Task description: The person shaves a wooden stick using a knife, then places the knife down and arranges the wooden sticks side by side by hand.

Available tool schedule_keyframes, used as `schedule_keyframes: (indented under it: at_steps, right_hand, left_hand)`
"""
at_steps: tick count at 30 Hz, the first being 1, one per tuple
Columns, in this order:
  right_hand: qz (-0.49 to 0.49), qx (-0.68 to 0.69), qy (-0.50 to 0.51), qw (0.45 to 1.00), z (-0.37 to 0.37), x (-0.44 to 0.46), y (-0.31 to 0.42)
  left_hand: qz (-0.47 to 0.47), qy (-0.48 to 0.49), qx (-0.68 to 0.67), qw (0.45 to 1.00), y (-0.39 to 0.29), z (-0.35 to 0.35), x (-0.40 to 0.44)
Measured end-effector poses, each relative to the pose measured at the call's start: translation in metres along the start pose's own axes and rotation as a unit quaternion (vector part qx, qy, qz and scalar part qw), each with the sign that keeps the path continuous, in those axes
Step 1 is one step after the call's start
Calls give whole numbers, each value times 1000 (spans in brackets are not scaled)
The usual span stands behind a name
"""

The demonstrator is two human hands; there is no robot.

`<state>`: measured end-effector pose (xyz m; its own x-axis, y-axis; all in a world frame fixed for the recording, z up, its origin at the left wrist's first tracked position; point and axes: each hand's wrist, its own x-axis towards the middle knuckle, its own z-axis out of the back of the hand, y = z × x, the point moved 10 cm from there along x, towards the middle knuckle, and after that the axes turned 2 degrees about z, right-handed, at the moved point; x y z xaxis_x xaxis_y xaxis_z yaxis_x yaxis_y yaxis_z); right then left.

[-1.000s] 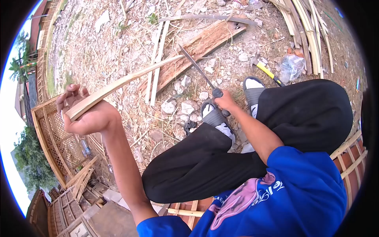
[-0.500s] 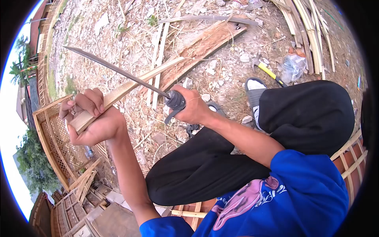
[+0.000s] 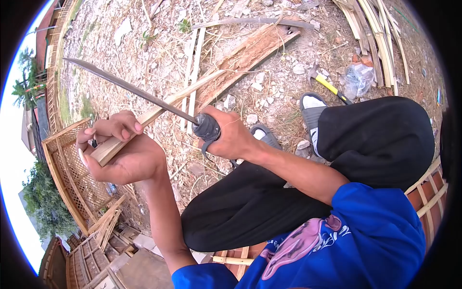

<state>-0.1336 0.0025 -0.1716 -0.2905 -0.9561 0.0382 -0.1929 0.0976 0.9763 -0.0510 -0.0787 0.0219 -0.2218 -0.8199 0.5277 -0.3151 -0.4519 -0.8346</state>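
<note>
My left hand (image 3: 126, 153), palm up, grips the near end of a narrow wooden strip (image 3: 159, 110). The strip slants up and right, its far end over a weathered plank (image 3: 255, 55) on the ground. In my right hand (image 3: 228, 135) is a machete (image 3: 130, 88), fingers wrapped round its dark taped handle. A loose end of tape or strap hangs from the handle. The long blade points up and left and crosses over the strip, just beyond my left hand. Whether the edge touches the wood I cannot tell.
A hammer (image 3: 330, 87) with a yellow handle lies near my sandalled foot (image 3: 313, 108), beside a clear plastic bag (image 3: 358, 79). Long wooden strips (image 3: 370, 38) are piled at upper right. A woven lattice panel (image 3: 79, 173) stands at left. Stones and straw litter the ground.
My right hand and the machete have shifted a little left and down, the blade sliding along toward my left hand. My left hand with the strip has dropped slightly and moved right.
</note>
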Motion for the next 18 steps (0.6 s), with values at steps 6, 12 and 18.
schedule_keyframes:
  at_steps: [6, 12, 18]
  right_hand:
    - [-1, -35, -17, 999, 7, -3, -24]
    - [-23, -59, -11, 998, 14, -4, -15]
    - [1, -54, 13, 998, 13, 7, 11]
  left_hand:
    - [-2, -78, 49, 996, 3, 29, 1]
    - [6, -74, 88, 993, -2, 16, 1]
    - [-9, -100, 99, 990, 1, 3, 1]
